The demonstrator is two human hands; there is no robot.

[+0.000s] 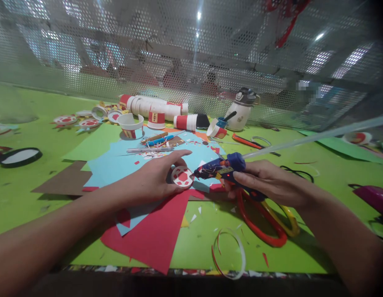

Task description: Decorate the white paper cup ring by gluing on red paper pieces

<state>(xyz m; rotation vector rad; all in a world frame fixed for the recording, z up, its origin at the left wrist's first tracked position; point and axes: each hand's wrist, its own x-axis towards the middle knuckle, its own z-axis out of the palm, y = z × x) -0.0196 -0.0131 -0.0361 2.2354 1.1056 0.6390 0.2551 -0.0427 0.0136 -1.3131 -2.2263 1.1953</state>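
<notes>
Between the thumb and fingers of my left hand (158, 175) is a small white paper cup base (182, 177) decorated with red paper shapes. My right hand (268, 181) grips a blue hot glue gun (222, 168) with a small red light lit on its side. A long translucent glue stick (318, 138) runs out of the gun's back. Its dark nozzle is at the right rim of the cup base; whether they touch I cannot tell. Scissors (262, 222) with red and yellow handles lie under my right hand, their blades hidden. Light blue paper (107, 165) spreads beneath the cup base.
Red paper (151, 235) lies in front, with a cut paper ring (230, 253) near the table edge. Behind are craft knives (160, 140), stacked paper cups (157, 107) and a white bottle (240, 111). Black tape (19, 156) sits left; orange-handled pliers (248, 141) lie right.
</notes>
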